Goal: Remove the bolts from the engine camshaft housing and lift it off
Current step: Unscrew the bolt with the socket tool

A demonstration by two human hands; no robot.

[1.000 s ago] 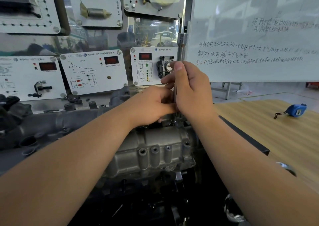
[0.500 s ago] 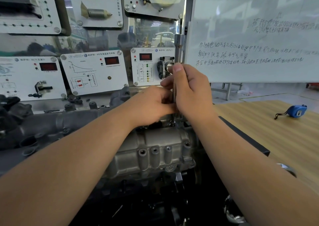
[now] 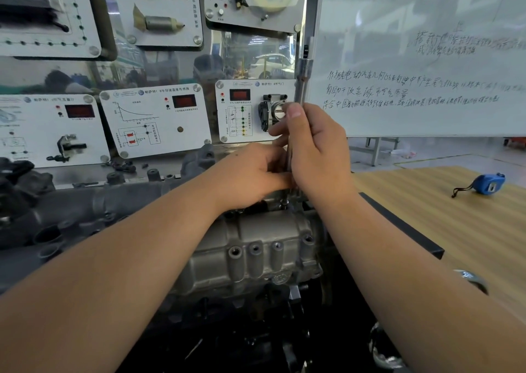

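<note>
Little has shifted in 1 s: right hand [image 3: 316, 147] still grips the upright driver [image 3: 300, 88]; left hand [image 3: 256, 173] pinches its lower shaft. Housing [image 3: 256, 247] remains seated on engine. Bolt probably mid-removal; lift-off pending.

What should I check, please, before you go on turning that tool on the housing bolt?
1. Right hand grips the tool: ok.
2. Left hand steadies the lower shaft: ok, fingers curled at it.
3. Tool stands upright over the housing: ok.
4. Tip seated on the bolt: cannot tell, the hands hide most of the joint.
5. Other bolts already out: cannot tell; the near holes look empty, the rest are hidden.
6. Tape measure out of the way: ok, apart on the table.
</note>
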